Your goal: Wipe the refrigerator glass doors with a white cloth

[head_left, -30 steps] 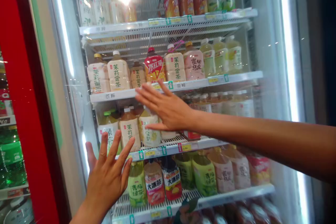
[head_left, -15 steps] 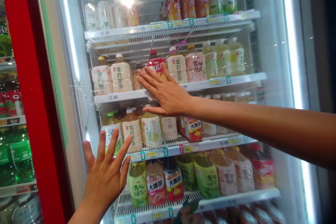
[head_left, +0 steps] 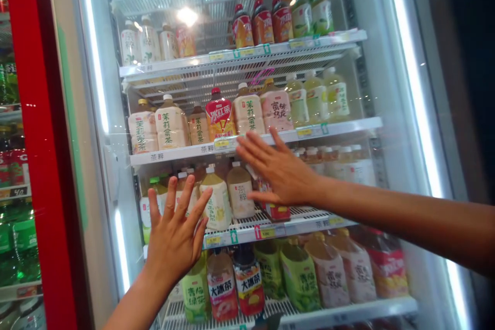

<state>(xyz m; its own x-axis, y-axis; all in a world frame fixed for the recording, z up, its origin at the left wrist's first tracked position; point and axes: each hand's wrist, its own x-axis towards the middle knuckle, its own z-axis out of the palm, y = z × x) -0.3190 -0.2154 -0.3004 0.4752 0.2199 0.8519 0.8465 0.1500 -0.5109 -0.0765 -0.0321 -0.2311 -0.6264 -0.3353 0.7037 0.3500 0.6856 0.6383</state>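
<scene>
Both my hands lie flat on the glass door (head_left: 390, 113) of a lit drinks fridge. My left hand (head_left: 176, 234) is open with fingers spread, low on the left side of the glass, over pale tea bottles (head_left: 216, 203) on the third shelf. My right hand (head_left: 280, 170) is open too, fingers together and pointing left, pressed on the glass just under the second shelf rail (head_left: 255, 139). A red-labelled bottle (head_left: 219, 116) stands on that shelf among cream-labelled ones. Neither hand holds anything.
White wire shelves carry rows of tea and juice bottles; green and red-labelled bottles (head_left: 247, 281) fill the lowest visible shelf. A red door frame (head_left: 36, 154) of a neighbouring fridge with green bottles (head_left: 17, 237) stands at the left. Light strips run down both door edges.
My right hand has slid to the right and down across the glass, off the red-labelled bottle. My left hand has moved up and to the right. Both stayed flat and open.
</scene>
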